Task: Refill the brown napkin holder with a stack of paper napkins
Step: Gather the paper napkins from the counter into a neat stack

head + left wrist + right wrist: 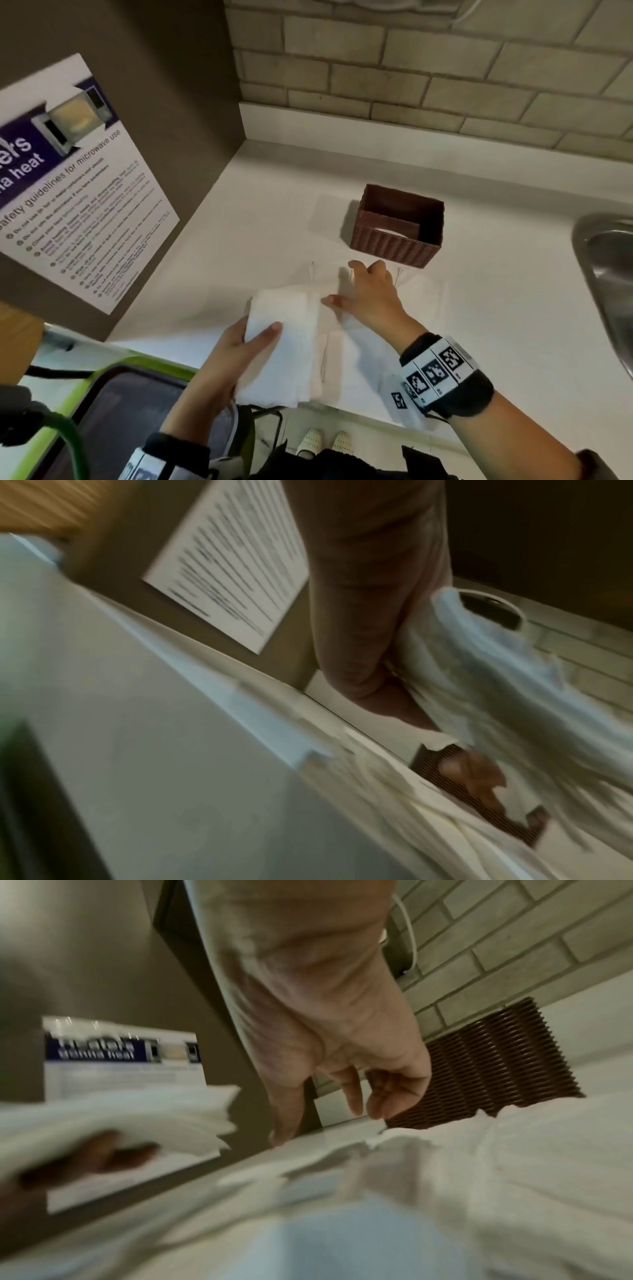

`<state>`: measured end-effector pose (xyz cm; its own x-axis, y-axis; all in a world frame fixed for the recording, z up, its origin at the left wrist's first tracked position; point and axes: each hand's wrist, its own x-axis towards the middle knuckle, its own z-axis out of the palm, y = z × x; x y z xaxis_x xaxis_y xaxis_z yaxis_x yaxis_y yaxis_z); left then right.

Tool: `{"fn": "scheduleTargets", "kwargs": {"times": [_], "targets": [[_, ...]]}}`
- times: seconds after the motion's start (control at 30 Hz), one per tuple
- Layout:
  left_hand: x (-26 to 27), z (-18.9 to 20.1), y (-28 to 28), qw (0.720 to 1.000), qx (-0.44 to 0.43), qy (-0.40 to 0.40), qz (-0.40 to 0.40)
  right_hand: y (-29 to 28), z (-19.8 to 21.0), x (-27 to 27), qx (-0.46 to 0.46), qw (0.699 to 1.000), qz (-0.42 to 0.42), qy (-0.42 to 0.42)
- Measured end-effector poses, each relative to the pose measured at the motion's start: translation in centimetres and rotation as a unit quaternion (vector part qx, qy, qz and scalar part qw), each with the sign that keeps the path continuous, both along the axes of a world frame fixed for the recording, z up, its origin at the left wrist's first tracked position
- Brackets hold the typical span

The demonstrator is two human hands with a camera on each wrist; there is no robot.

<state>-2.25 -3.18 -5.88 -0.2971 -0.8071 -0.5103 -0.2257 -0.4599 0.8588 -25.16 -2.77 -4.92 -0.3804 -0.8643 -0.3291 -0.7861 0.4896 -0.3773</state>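
At the counter's near edge, my left hand [239, 356] grips a stack of paper napkins [284, 346], thumb on top. Just beyond, my right hand [368, 294], fingers loosely bent and holding nothing, rests on the torn napkin wrapper [421, 301]. Farther back, mid-counter [239, 240], the brown napkin holder [399, 226] stands open. I judge loading comes next: square the stack, then lower it in.

A white counter [260, 212] runs ahead of me to a pale brick wall [445, 78] at twelve o'clock. At ten o'clock a brown panel [154, 102] carries a microwave safety poster [78, 178]. A steel sink [606, 274] sits at three o'clock. A green-rimmed bin [113, 404] is at seven o'clock, below the counter edge.
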Motion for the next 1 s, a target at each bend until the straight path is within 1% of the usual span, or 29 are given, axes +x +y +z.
{"fn": "scheduleTargets", "kwargs": {"times": [0.03,0.07,0.2,0.3,0.37,0.4,0.43,0.47,0.5,0.53,0.57,0.63,0.7,0.77,0.8,0.87,0.93,1.0], "targets": [[0.8,0.0,-0.1,1.000,0.004,0.005,0.023,-0.5,-0.5,-0.1,0.031,0.999,0.007,0.032],[1.4,0.1,-0.2,0.999,0.008,0.009,0.042,-1.0,-1.0,-0.2,0.048,0.998,0.017,0.046],[3.2,0.3,-0.3,0.996,0.016,0.015,0.084,-1.9,-2.1,-0.7,0.053,0.998,0.031,0.014],[4.0,0.4,-0.3,0.995,0.024,0.021,0.098,-2.4,-2.6,-1.1,0.071,0.996,0.041,0.018],[4.4,0.4,-0.4,0.994,0.025,0.022,0.105,-2.4,-2.3,-1.1,0.044,0.998,0.045,0.008],[4.6,0.2,-0.5,0.993,0.023,0.023,0.110,-2.3,-1.9,-1.3,0.007,0.999,0.044,-0.019],[4.8,0.1,-0.5,0.993,0.023,0.022,0.113,-2.0,-1.3,-1.5,-0.043,0.995,0.037,-0.078],[4.9,0.0,-0.6,0.993,0.024,0.020,0.117,-1.6,-0.6,-1.9,-0.091,0.983,0.028,-0.159],[5.1,-0.1,-0.7,0.992,0.026,0.020,0.120,-1.2,0.4,-2.4,-0.128,0.962,0.013,-0.242],[5.3,-0.2,-0.7,0.992,0.026,0.020,0.123,-0.6,1.5,-2.9,-0.152,0.940,-0.001,-0.304],[5.4,-0.3,-0.8,0.991,0.027,0.022,0.127,0.0,2.9,-3.4,-0.167,0.925,-0.009,-0.342],[5.6,-0.6,-0.9,0.991,0.030,0.024,0.132,1.4,5.4,-4.7,-0.172,0.906,-0.002,-0.386],[5.6,-0.9,-1.0,0.990,0.036,0.024,0.134,2.8,7.1,-6.1,-0.150,0.898,0.030,-0.413],[5.4,-0.9,-1.2,0.990,0.043,0.022,0.132,3.6,7.3,-7.1,-0.074,0.907,0.066,-0.409],[5.2,-0.9,-1.2,0.991,0.046,0.022,0.128,3.7,6.9,-7.2,-0.029,0.918,0.085,-0.385],[4.8,-0.7,-1.2,0.992,0.046,0.027,0.117,3.4,5.0,-7.2,0.050,0.948,0.145,-0.280],[4.4,-0.5,-1.0,0.993,0.045,0.029,0.108,2.6,2.9,-6.4,0.106,0.960,0.183,-0.183],[4.3,-0.5,-0.9,0.993,0.045,0.029,0.105,1.7,1.8,-5.3,0.120,0.965,0.179,-0.148]]}}
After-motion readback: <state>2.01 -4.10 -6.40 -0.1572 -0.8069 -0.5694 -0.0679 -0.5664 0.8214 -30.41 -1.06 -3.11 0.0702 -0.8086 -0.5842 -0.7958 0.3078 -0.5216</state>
